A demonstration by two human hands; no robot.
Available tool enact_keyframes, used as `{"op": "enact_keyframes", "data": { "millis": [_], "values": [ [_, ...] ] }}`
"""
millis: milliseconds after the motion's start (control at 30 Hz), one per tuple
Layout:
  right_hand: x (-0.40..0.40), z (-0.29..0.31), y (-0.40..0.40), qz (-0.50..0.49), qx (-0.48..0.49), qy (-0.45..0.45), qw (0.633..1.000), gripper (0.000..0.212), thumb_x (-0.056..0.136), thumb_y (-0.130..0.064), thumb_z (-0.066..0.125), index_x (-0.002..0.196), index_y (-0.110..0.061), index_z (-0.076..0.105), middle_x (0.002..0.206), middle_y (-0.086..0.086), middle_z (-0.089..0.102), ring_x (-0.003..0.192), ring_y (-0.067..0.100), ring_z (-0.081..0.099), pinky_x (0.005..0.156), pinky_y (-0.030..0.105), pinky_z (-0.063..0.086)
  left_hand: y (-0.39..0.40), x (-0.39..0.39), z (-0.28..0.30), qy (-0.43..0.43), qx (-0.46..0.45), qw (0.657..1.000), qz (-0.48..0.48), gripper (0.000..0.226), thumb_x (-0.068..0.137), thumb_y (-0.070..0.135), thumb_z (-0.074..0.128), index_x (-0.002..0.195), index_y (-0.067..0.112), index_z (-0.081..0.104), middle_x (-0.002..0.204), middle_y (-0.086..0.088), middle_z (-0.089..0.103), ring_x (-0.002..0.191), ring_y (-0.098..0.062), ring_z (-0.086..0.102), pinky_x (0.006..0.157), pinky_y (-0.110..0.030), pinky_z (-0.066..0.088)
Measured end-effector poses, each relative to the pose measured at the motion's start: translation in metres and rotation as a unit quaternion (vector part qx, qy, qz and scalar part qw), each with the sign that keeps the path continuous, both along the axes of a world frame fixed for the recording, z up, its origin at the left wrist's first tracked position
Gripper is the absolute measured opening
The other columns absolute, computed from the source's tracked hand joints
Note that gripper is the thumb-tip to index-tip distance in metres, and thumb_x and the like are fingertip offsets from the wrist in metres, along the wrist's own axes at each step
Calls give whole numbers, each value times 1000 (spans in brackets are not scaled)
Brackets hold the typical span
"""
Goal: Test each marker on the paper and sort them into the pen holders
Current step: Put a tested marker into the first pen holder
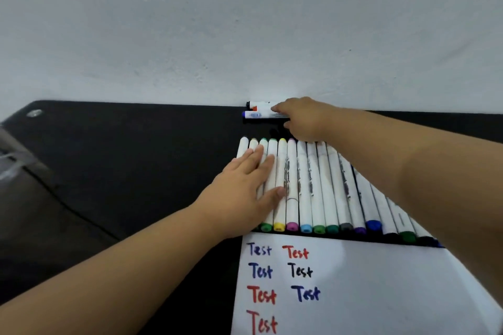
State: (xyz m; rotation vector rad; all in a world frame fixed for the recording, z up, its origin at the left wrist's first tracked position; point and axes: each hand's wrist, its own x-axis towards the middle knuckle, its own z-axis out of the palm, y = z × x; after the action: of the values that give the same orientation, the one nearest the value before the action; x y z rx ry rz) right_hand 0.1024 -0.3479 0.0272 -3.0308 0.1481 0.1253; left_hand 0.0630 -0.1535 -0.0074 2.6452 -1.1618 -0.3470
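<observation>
Black table (136,160) carries marker row (313,187), paper (367,294), two markers (255,111)

The left hand (246,185) covers the near ends of the leftmost markers (268,171). The right hand (302,117) hides one end of the two far markers (257,110). The paper (367,294) runs off the bottom edge.

White markers (304,185) with green, yellow, pink, blue and purple caps on my black desk (136,149), white paper (381,294) reading "Test" in navy, red, black.
</observation>
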Motion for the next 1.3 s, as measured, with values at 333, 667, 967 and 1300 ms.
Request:
{"op": "enact_keyframes", "data": {
  "millis": [333,667,967,1300],
  "values": [
    [-1,-7,-3,-30,-73,-31,996,27,96,-22,50,118,-7,56,121,13,49,111,29,46,77,33,37,1,-3,0,-11,8,1000,0,66,95,56,23,150,29,-1,156,11,-12,141,-4,-14,105,-19,-10],
    [-99,38,30,-99,141,-152,973,22,96,-27,51,111,-11,54,104,5,55,85,21,54,68,31,43,4,-26,28,-8,24,999,31,65,97,52,27,150,22,7,158,4,2,144,-12,-1,114,-28,4],
    [-208,59,87,-233,432,-239,838,15,95,-29,53,107,-21,51,95,-5,61,77,6,57,62,20,41,45,-129,71,250,-159,952,79,49,90,53,48,136,36,45,139,16,46,121,-5,46,91,-20,34],
    [-299,40,136,-305,619,-215,691,13,95,-16,44,94,-14,56,78,2,63,66,12,57,59,27,41,82,-212,59,368,-223,885,175,11,87,37,62,90,33,72,91,20,65,84,2,51,60,-16,33]
  ]
}}
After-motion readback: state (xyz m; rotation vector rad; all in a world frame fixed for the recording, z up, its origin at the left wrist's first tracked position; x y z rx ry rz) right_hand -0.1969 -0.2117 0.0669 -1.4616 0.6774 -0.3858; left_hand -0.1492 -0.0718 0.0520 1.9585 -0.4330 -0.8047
